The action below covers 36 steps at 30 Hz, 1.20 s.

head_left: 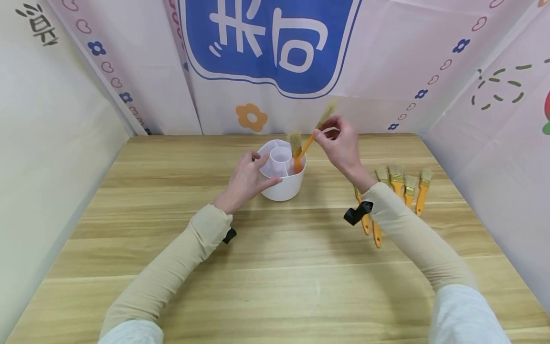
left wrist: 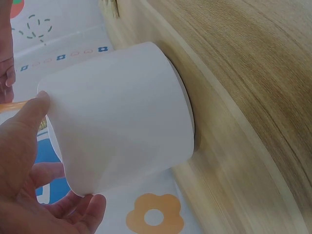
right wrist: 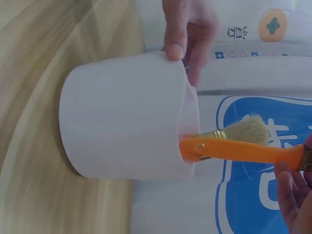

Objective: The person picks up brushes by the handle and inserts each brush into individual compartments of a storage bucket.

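A white round holder (head_left: pixel 281 189) with inner compartments and a central round well stands upright on the table. My left hand (head_left: pixel 246 180) grips its rim from the left, thumb on the near side and fingers farther round. One paintbrush (head_left: pixel 295 142) stands in the right compartment, bristles up. With my right hand (head_left: pixel 342 147) I pinch a second paintbrush (right wrist: pixel 243 150) high up near its metal band; its orange handle slants down, the handle's end inside the same compartment. Bristles of this held brush point up and to the right in the head view.
Several more orange-handled paintbrushes (head_left: pixel 396 177) lie on the table (head_left: pixel 266 291) at the right, partly hidden under my right forearm. A printed cloth (head_left: pixel 386 67) rises along the table's back edge, with pale walls on both sides.
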Each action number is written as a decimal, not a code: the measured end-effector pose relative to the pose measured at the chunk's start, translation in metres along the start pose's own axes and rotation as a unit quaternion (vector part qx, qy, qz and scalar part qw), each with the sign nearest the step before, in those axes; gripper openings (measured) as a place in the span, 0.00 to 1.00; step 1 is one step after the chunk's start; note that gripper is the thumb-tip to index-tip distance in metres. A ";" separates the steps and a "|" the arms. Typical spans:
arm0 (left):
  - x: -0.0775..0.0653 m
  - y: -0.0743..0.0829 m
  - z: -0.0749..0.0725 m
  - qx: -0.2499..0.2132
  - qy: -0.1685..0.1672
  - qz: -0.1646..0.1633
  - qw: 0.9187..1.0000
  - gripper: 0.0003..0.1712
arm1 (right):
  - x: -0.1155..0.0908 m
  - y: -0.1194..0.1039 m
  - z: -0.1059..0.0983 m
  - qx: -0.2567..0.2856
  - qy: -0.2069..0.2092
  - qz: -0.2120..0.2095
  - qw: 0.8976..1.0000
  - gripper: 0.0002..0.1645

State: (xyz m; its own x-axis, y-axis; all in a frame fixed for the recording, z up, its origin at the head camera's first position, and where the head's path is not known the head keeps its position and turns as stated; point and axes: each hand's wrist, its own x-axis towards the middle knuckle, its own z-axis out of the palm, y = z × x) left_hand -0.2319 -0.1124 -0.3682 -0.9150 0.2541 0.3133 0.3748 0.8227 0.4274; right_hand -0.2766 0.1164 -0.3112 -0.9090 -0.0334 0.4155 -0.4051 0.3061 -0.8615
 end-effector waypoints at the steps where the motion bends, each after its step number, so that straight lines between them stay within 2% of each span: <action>1: 0.000 0.000 0.000 0.000 -0.002 -0.002 1.000 0.41 | -0.001 0.001 0.002 -0.003 -0.004 0.002 1.000 0.15; 10: 0.001 0.001 0.000 0.003 -0.012 -0.015 1.000 0.43 | -0.005 0.013 0.019 -0.027 -0.046 0.012 0.998 0.18; 15: 0.001 0.002 0.000 0.004 -0.017 -0.028 0.999 0.42 | -0.011 0.017 0.027 -0.052 -0.063 0.000 0.997 0.17; 23: 0.001 0.001 0.000 0.008 -0.017 -0.024 1.000 0.42 | -0.019 0.034 0.040 -0.100 -0.060 -0.041 0.992 0.15; 29: 0.001 0.001 0.000 0.008 -0.013 -0.018 1.000 0.42 | -0.025 0.033 0.042 -0.140 -0.071 -0.048 0.986 0.14; 36: 0.001 0.001 0.000 0.008 -0.011 -0.016 1.000 0.42 | -0.027 0.036 0.045 -0.158 -0.066 -0.053 0.984 0.14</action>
State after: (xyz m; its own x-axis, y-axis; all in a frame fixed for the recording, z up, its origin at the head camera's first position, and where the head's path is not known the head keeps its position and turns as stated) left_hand -0.2325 -0.1115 -0.3680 -0.9301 0.2380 0.2798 0.3420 0.8391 0.4231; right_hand -0.2710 0.0858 -0.3660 -0.8767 -0.1976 0.4385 -0.4661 0.5743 -0.6730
